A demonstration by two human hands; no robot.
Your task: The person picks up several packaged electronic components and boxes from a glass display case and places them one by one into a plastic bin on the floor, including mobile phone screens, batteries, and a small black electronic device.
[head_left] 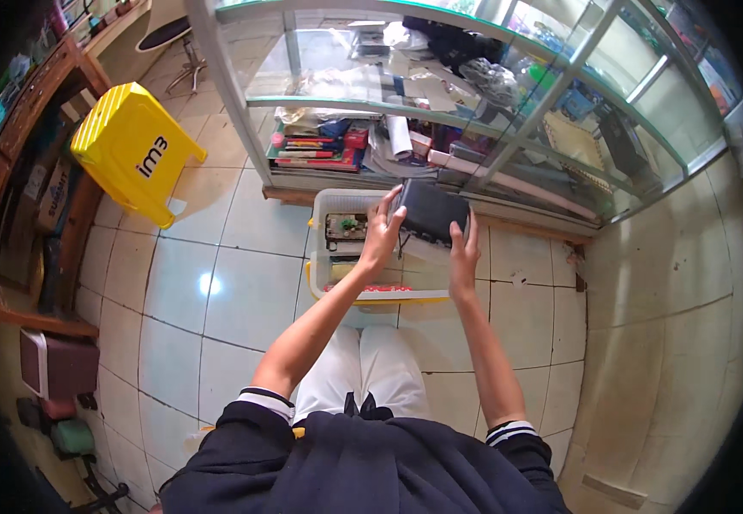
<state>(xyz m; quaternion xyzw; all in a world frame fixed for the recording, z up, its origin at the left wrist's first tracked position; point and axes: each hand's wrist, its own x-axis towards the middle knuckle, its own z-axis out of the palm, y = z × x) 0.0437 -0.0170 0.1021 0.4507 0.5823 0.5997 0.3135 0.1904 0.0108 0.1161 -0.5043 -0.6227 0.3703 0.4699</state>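
Between my two hands I hold a black box-shaped device (434, 212), tilted, above the right part of a plastic bin. My left hand (382, 231) grips its left side, fingers along the edge. On its right side my right hand (465, 248) presses with bent fingers. Beneath stands the white plastic bin (341, 199) with yellow clips, on the tiles. Inside its left part lies a device with a green circuit board (348, 227). Lower in the bin there is a red patterned item (367, 288). My hands and the black device cover part of the bin.
A glass display cabinet (329, 104) full of books, papers and bags stands just beyond the bin. At the left are a yellow plastic stool (131, 146) and a wooden shelf (37, 310). A tiled wall (671, 343) bounds the right side. A purple box (70, 367) sits lower left.
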